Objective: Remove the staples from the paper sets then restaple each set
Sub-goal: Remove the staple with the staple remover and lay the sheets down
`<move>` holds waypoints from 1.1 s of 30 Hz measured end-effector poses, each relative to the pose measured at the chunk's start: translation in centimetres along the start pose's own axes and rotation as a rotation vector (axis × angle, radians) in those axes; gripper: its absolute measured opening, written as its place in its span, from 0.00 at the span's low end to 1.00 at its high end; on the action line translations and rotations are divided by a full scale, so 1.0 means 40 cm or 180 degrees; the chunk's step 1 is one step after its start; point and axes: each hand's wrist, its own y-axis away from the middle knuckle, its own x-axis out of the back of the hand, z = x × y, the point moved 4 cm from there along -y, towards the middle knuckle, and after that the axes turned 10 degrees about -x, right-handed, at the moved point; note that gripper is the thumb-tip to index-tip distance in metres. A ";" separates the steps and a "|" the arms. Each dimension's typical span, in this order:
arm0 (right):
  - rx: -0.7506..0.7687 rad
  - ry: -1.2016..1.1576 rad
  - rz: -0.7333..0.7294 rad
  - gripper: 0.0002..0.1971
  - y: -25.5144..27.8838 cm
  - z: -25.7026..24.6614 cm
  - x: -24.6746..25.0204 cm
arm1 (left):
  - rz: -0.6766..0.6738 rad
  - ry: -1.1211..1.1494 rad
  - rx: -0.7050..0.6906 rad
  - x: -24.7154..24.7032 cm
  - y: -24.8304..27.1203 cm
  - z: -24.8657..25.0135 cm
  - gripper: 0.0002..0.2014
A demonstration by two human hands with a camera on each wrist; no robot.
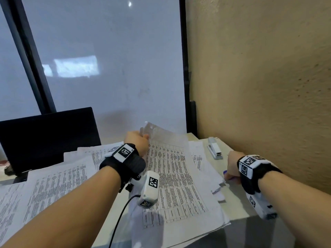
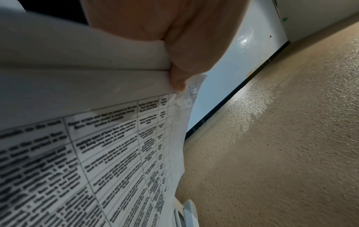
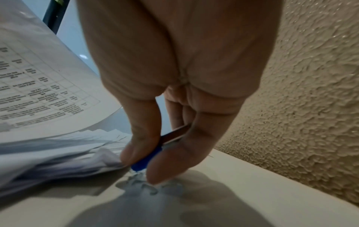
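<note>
printed text (image 2: 108,153) too blurred

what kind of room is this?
Likely an office desk: stacks of printed table-form papers, a grey stapler by the textured beige wall, a dark monitor, and a frosted glass partition behind.

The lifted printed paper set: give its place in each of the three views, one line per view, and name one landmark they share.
Head: the lifted paper set lies centre, its far corner pinched by the left hand.
Left wrist: fills the left half, thumb on its top corner.
Right wrist: upper left, curving over the loose stack.
Shared landmark: the textured beige wall, on the right in every view.
</note>
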 end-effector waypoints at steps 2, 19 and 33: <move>0.0069 0.0246 0.0065 0.20 0.000 -0.010 -0.001 | -0.0011 0.0002 -0.0010 -0.007 -0.004 -0.003 0.14; 0.2432 -0.1093 0.1612 0.19 0.286 -0.326 0.166 | 0.0011 0.1195 -0.0072 0.059 0.012 -0.061 0.16; 0.2801 -0.0894 0.2044 0.10 0.399 -0.418 0.188 | -0.0494 0.1735 -0.0658 0.081 0.073 0.005 0.14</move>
